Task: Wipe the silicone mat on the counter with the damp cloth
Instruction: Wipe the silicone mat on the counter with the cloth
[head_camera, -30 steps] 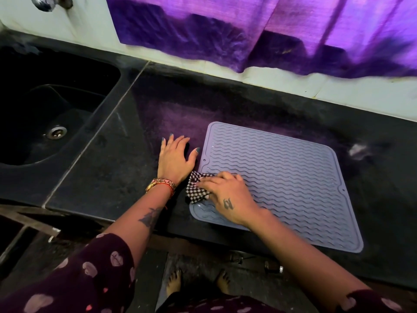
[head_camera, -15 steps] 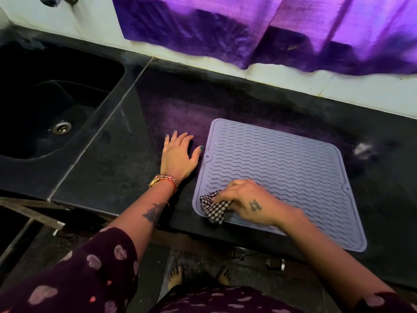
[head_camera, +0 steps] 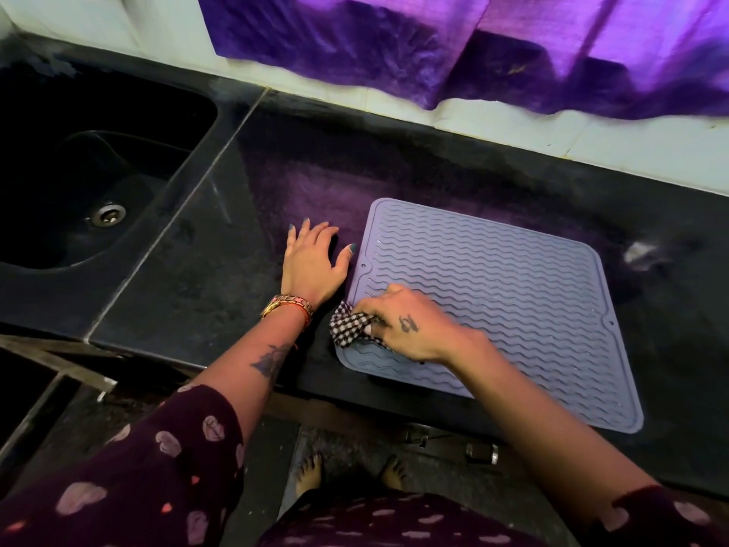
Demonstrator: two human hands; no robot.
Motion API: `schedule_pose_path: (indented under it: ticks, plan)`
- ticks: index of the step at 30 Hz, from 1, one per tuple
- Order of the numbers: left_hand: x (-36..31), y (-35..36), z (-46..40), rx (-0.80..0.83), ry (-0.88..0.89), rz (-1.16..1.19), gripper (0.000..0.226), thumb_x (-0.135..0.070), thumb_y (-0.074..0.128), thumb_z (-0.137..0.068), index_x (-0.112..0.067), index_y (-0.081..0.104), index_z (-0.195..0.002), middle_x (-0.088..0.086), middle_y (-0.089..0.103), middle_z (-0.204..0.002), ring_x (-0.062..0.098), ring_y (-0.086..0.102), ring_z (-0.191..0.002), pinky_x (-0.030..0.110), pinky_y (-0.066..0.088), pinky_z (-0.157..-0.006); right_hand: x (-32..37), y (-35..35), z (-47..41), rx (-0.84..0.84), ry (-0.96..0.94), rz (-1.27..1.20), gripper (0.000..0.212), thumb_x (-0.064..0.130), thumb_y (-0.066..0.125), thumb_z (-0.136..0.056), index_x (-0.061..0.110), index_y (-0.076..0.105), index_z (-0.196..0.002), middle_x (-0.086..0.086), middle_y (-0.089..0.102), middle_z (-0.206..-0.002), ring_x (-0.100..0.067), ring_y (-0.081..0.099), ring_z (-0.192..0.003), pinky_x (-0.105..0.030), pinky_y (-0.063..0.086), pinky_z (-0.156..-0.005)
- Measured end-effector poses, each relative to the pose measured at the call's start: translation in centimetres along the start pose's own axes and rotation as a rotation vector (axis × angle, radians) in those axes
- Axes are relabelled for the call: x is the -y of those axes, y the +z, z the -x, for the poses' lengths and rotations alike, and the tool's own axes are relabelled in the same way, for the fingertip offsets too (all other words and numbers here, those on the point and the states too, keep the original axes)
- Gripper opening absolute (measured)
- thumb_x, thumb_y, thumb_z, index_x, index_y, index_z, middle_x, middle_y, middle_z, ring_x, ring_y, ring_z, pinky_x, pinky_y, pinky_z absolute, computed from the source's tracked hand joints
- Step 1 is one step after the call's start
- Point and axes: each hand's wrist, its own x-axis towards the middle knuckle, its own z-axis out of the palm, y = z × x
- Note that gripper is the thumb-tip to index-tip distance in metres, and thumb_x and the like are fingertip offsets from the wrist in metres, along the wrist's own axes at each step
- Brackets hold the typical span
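Since half a second before, my right hand (head_camera: pixel 406 327) had slid the cloth (head_camera: pixel 349 323) from the mat's front edge back up toward its near-left corner, so the checked fabric again spilled off the left rim; a full second before it had sat in much this same spot, so I judged this to be short back-and-forth scrubbing. My grip on the cloth was clenched: fingers curled over the bunched wad, pressing it down onto the ridges.

My left hand (head_camera: pixel 313 262) lay flat and released on the table (head_camera: pixel 205 246), fingers spread, thumb just beside the mat's left edge, apart from it as far as I could tell. It had not shifted.

Beyond that, the mat (head_camera: pixel 513 286) lay flat on the table, its front edge close to the table's lip, most of its wavy surface off to my right not under the cloth.

I judged the cloth soft, light and limp, best held wadded in the palm so that it would not drag out flat. I took the mat for thin, floppy and light, clinging somewhat to the stone yet liable to creep or buckle under a hard push. Holding it was best done by pinning a corner flat, not by lifting it.

Farther left sat the sink (head_camera: pixel 106 159); a purple curtain (head_camera: pixel 453 45) hung at the back.
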Motion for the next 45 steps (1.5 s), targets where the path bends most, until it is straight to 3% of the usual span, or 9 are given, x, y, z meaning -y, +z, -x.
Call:
schedule_pose_path:
  ticks: [6,10,16,19,22,26,30,37,45]
  plan:
    - [0.0,0.0,0.1,0.0,0.007,-0.004,0.047,-0.042,0.047,-0.093,-0.013,0.052,-0.129,0.007,0.045,-0.143,0.028,0.023,-0.141,0.041,0.003,-0.118,1.1,0.2,1.3,0.184,-0.041,0.022,0.037,0.024,0.053,-0.092,0.028,0.052,-0.129,-0.013,0.058,-0.116,-0.026,0.049,-0.112,-0.037,0.043,-0.092]
    - [0.0,-0.1,0.2,0.002,0.004,-0.01,0.047,-0.042,0.046,-0.093,-0.013,0.051,-0.129,0.007,0.044,-0.143,0.027,0.023,-0.141,0.04,0.002,-0.118,-1.4,-0.6,2.6,0.331,0.045,-0.538,0.025,0.011,0.053,-0.092,0.017,0.06,-0.116,-0.002,0.061,-0.117,-0.017,0.053,-0.113,-0.035,0.038,-0.099]
    - [0.0,-0.1,0.1,0.019,0.0,-0.013,0.049,-0.044,0.044,-0.094,-0.014,0.049,-0.131,0.007,0.043,-0.144,0.026,0.022,-0.142,0.04,0.001,-0.118,-4.5,-2.3,2.5,-0.032,0.307,-1.272,0.024,0.006,0.047,-0.094,0.02,0.053,-0.112,-0.01,0.061,-0.104,-0.025,0.061,-0.089,-0.045,0.049,-0.086]
    - [-0.1,-0.1,0.1,0.018,0.001,-0.013,0.049,-0.044,0.044,-0.093,-0.013,0.05,-0.131,0.007,0.043,-0.144,0.027,0.022,-0.141,0.041,0.002,-0.118,-3.9,-1.9,1.0,-0.053,0.325,-1.143,0.017,0.014,0.048,-0.096,0.026,0.054,-0.107,-0.006,0.062,-0.102,-0.019,0.061,-0.086,-0.04,0.051,-0.082]
    - [0.0,-0.2,0.1,0.012,0.001,-0.019,0.048,-0.043,0.045,-0.093,-0.013,0.051,-0.13,0.008,0.044,-0.143,0.027,0.024,-0.141,0.042,0.003,-0.118,-3.7,-0.2,-0.4,-0.164,0.279,-0.538,0.021,0.026,0.05,-0.095,0.029,0.058,-0.115,0.0,0.06,-0.116,-0.018,0.055,-0.106,-0.035,0.043,-0.093]
    - [0.0,-0.2,0.2,0.002,0.002,-0.017,0.048,-0.043,0.045,-0.093,-0.013,0.051,-0.13,0.007,0.045,-0.143,0.027,0.024,-0.141,0.041,0.003,-0.118,-2.7,0.9,-0.3,-0.358,0.263,0.0,0.043,0.044,0.038,-0.096,0.027,0.047,-0.135,-0.002,0.054,-0.116,-0.021,0.049,-0.109,-0.027,0.036,-0.075]
    - [0.0,0.0,0.1,-0.008,0.001,-0.009,0.048,-0.043,0.046,-0.093,-0.013,0.051,-0.129,0.007,0.046,-0.142,0.028,0.024,-0.141,0.041,0.002,-0.118,-2.1,2.1,1.3,-0.149,0.247,0.211,0.089,0.075,0.034,-0.08,0.022,0.013,-0.149,-0.005,0.036,-0.132,-0.022,0.034,-0.119,-0.037,0.035,-0.096]
    - [0.0,0.0,0.0,-0.004,-0.001,0.003,0.047,-0.043,0.046,-0.093,-0.013,0.051,-0.13,0.007,0.045,-0.143,0.027,0.023,-0.141,0.041,0.002,-0.118,-2.3,0.6,0.6,-0.015,0.165,0.052,0.074,0.045,0.057,-0.087,0.023,0.02,-0.148,0.001,0.034,-0.138,-0.02,0.037,-0.121,-0.031,0.034,-0.098]
    - [0.1,0.0,0.0,0.001,-0.007,0.007,0.048,-0.043,0.046,-0.093,-0.013,0.05,-0.13,0.007,0.045,-0.143,0.027,0.022,-0.142,0.04,0.002,-0.118,-0.9,2.5,0.3,-0.213,0.088,0.092,0.057,0.04,0.061,-0.085,0.032,0.038,-0.136,0.005,0.046,-0.127,-0.02,0.043,-0.114,-0.033,0.037,-0.093]
